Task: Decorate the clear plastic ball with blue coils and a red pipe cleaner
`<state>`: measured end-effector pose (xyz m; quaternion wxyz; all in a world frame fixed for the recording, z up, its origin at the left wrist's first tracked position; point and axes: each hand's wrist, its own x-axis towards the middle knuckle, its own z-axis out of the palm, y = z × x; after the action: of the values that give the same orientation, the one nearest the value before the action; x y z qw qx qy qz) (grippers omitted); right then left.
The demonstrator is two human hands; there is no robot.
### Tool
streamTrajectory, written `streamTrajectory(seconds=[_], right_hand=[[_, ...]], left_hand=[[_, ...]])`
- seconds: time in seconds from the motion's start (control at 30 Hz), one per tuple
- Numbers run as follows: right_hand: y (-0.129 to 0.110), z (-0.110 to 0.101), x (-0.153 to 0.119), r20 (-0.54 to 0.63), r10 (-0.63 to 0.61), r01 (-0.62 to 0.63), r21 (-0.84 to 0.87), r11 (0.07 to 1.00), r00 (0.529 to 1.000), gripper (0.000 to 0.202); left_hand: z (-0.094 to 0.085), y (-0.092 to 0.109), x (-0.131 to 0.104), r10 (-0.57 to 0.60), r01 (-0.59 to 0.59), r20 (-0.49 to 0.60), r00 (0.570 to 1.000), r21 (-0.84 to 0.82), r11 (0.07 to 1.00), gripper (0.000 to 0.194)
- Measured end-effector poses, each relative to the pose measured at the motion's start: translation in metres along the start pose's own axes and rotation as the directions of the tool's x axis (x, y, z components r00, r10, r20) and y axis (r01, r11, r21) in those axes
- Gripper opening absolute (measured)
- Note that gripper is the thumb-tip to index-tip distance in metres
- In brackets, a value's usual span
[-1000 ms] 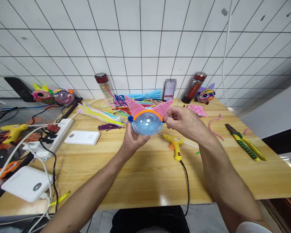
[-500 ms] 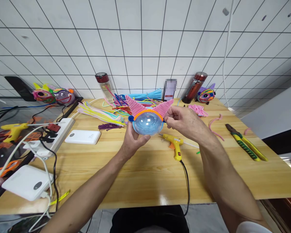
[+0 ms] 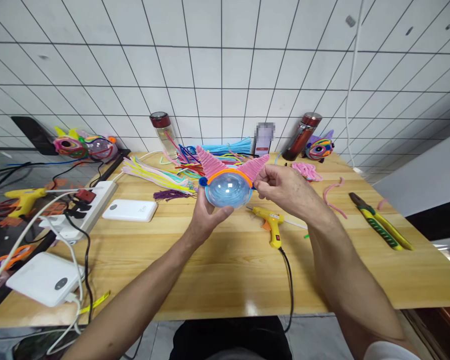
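A clear plastic ball (image 3: 229, 191) with two pink pipe-cleaner ears (image 3: 210, 165) and an orange band (image 3: 230, 171) is held up above the table. My left hand (image 3: 210, 210) grips it from below and the left, thumb across its lower front. A dark blue pom-pom (image 3: 203, 181) sits at the ball's left side. At the right side my right hand (image 3: 277, 187) has its thumb and forefinger pinched against the edge, where a bit of dark blue shows. Below the right hand lies a yellow hot glue gun (image 3: 273, 222) on the wooden table (image 3: 217, 275).
Bundles of pipe cleaners (image 3: 157, 175), a glass bottle (image 3: 164, 134), a phone (image 3: 263, 139) and a red-brown flask (image 3: 303, 135) stand or lie behind. Pliers (image 3: 378, 222) lie right. Power banks (image 3: 130, 210), a power strip (image 3: 88, 210) and cables crowd the left. A decorated ball (image 3: 320, 147) sits back right.
The view has shifted slightly, moving the background a little to the right. Both hands and the ball keep nearly the same pose.
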<state>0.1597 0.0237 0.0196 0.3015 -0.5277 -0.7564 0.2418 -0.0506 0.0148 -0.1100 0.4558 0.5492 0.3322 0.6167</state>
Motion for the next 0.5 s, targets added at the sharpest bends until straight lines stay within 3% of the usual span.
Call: streamTrajectory(seconds=[0.17,0.5], right_hand=[[0.0007,0.0002,0.0003,-0.007,-0.006,0.006,-0.014,1.000,1.000,0.009],[0.0012,0.0008,-0.0003,-0.006,-0.017,0.017,-0.006,1.000,1.000,0.007]], left_hand=[[0.0017,0.0001,0.0011,0.022,-0.022,-0.002,1.000,-0.012,1.000,0.083],[0.0034,0.0037,0.0006,0.010,-0.010,-0.005,1.000,-0.004,1.000,0.097]])
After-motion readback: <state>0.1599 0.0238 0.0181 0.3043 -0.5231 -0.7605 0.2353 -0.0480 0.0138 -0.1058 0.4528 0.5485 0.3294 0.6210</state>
